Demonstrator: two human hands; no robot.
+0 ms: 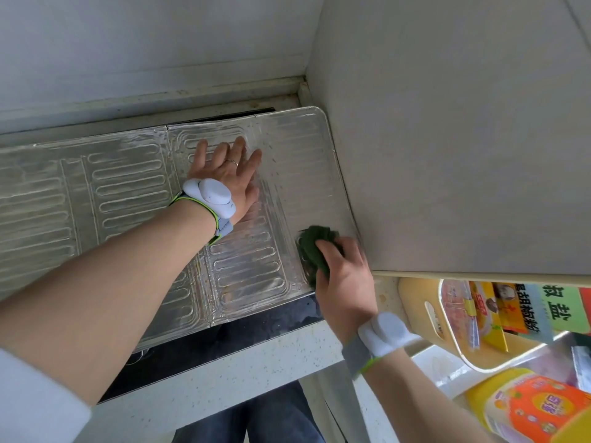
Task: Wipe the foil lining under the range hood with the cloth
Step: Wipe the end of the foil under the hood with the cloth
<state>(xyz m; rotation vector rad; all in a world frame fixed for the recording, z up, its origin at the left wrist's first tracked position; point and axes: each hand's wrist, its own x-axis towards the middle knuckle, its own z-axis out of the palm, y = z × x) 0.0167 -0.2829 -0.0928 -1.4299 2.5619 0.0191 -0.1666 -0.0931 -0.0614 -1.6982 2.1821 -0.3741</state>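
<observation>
The embossed silver foil lining [121, 187] stretches across the middle of the view, with a few brown specks near its lower edge. My left hand [227, 171] lies flat on it, fingers spread, holding nothing; a ring shows on one finger. My right hand [347, 276] presses a dark green cloth [315, 246] against the foil's right edge, right beside the grey cabinet side. Part of the cloth is hidden under my fingers. Both wrists carry white strapped devices.
A grey cabinet panel [463, 139] fills the upper right. Below the foil runs a black glossy strip [256, 327] and a speckled white counter edge [224, 378]. At the lower right stand a yellow rack [415, 302], seasoning packets [511, 308] and an orange-labelled bottle [537, 410].
</observation>
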